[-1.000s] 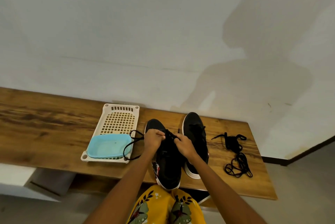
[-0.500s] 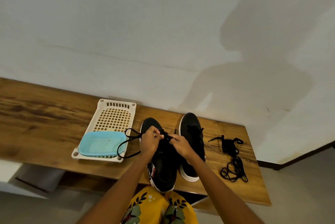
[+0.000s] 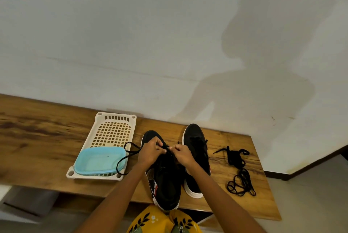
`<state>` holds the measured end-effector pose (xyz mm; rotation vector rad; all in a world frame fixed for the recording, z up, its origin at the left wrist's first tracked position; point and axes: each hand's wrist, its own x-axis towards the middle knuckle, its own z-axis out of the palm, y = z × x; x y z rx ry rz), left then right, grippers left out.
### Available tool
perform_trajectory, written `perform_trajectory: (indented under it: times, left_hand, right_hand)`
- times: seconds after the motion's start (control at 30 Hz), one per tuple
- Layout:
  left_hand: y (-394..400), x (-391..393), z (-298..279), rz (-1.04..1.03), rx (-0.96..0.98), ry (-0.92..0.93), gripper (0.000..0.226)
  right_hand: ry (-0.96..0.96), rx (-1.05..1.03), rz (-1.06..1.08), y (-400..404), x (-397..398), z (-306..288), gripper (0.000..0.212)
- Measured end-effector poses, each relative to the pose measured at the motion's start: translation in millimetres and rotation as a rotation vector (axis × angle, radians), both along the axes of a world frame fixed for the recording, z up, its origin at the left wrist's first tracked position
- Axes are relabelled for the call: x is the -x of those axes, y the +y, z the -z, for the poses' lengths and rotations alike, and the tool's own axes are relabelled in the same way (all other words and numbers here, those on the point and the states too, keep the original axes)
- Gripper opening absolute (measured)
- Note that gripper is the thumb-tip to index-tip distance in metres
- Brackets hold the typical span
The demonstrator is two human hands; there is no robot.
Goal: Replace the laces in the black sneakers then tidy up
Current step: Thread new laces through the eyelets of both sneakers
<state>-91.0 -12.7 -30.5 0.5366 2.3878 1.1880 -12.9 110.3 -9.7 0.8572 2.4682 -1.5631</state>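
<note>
Pinched lace over left sneaker with both hands; spare laces at three o'clock.

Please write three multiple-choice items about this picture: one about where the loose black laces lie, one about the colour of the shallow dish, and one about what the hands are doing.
1. Where do the loose laces lie?
A. in the basket
B. on the wooden table, right of the sneakers
C. on the floor

2. What colour is the dish in the white basket?
A. light blue
B. red
C. yellow

3. What are the left hand and right hand doing?
A. resting flat on the table
B. lifting the basket
C. pinching a lace over the left sneaker

Answers: 1 B, the pile lies on bare wood beside the right sneaker. 2 A, it is pale blue. 3 C, both hands' fingers curl on the lace.
</note>
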Motion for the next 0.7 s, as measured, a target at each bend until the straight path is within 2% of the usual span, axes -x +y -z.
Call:
perform_trajectory:
  times: [0.1, 0.17, 0.3, 0.4, 0.47, 0.6, 0.7]
  left_hand:
    - [-0.2, 3.9, 0.8, 0.043, -0.004, 0.038, 0.022]
    - [-1.9, 4.7, -0.6, 0.080, -0.007, 0.069, 0.026]
    - [1.5, 1.7, -7.3, 0.225, 0.107, 0.123, 0.033]
    - [2.4, 6.2, -10.0, 0.260, 0.156, 0.045, 0.041]
    - [1.2, 8.4, -12.4, 0.263, 0.179, 0.014, 0.037]
    - [4.9, 6.5, -23.6, 0.279, 0.317, 0.145, 0.030]
    - [11.2, 3.9, -38.2, 0.212, 0.259, 0.228, 0.025]
  right_hand:
    - [-0.007, 0.014, 0.017, 4.8, 6.9, -0.2, 0.034]
    - [-0.027, 0.022, -0.005, 5.2, 8.2, -4.8, 0.031]
    - [-0.020, -0.133, -0.051, 9.3, 15.3, -9.3, 0.033]
    - [0.058, 0.050, 0.045, 18.1, 17.8, -28.6, 0.025]
    - [0.162, 0.205, 0.130, 29.9, 21.2, -55.4, 0.025]
    - [0.428, 0.404, 0.236, 60.3, 29.7, -124.2, 0.023]
    - [0.533, 0.373, 0.161, 73.7, 24.5, -163.5, 0.018]
